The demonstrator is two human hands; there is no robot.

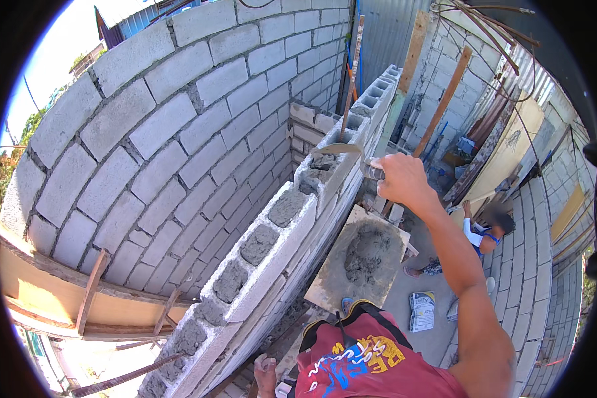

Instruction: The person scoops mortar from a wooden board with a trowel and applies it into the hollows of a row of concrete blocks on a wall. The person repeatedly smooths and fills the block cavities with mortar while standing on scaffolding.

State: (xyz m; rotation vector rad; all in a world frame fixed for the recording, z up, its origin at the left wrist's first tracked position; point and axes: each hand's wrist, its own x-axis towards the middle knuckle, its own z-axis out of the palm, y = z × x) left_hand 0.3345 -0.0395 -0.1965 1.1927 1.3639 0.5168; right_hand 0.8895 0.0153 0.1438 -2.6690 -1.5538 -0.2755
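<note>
My right hand point(401, 178) grips the handle of a trowel point(338, 148), whose blade is held over the top of a low concrete block wall point(285, 278). Mortar point(239, 282) fills several hollow cores in its top course; others farther back are open. Below the wall's right side, a board point(325, 295) holds a wet mound of mortar point(368, 252). My left hand point(265, 375) is low at the bottom edge beside my body, its fingers curled; whether it holds anything I cannot make out.
A tall block wall point(166, 132) stands left above timber framing point(93, 285). Rebar point(126, 377) sticks out lower left; upright planks point(444, 99) and loose wires rise at right. A co-worker point(487, 235) is below right, near a printed sack point(421, 312) on the floor.
</note>
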